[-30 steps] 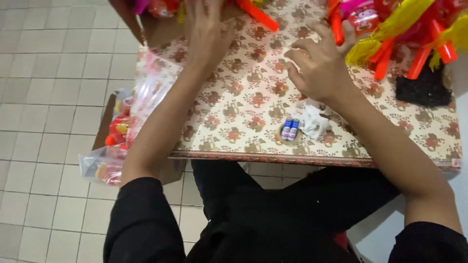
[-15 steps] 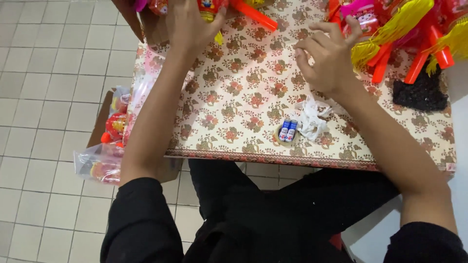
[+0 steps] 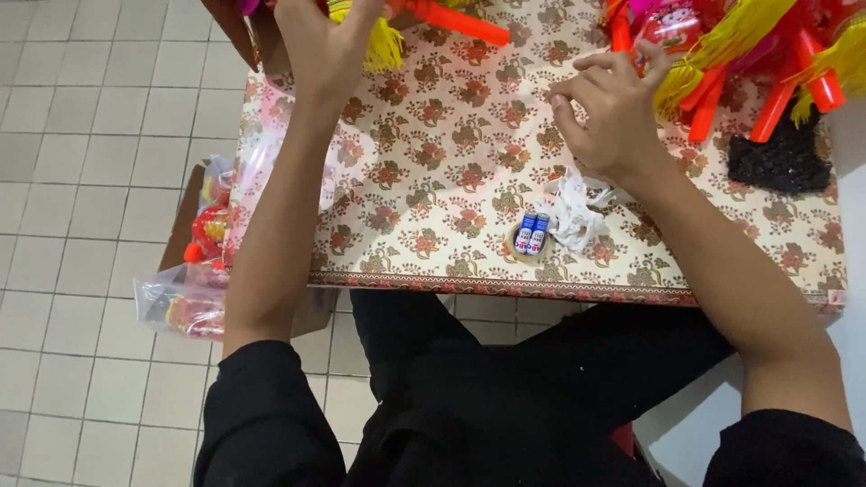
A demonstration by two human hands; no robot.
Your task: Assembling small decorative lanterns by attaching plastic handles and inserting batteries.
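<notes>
Head view is showing a person seated at a floral-patterned worktop (image 3: 433, 180), with much still lying loose: a heap of red and yellow tasselled toys (image 3: 749, 54) at the far right and two small blue batteries (image 3: 532, 234) beside crumpled white wrapping (image 3: 577, 212) near the front edge. Left hand (image 3: 325, 45) is closing its grip over a yellow tassel (image 3: 383, 45) on an orange toy at the far edge. Right hand (image 3: 613, 113) is pressing fingertips together beside the heap; whether they are pinching anything, I cannot tell.
</notes>
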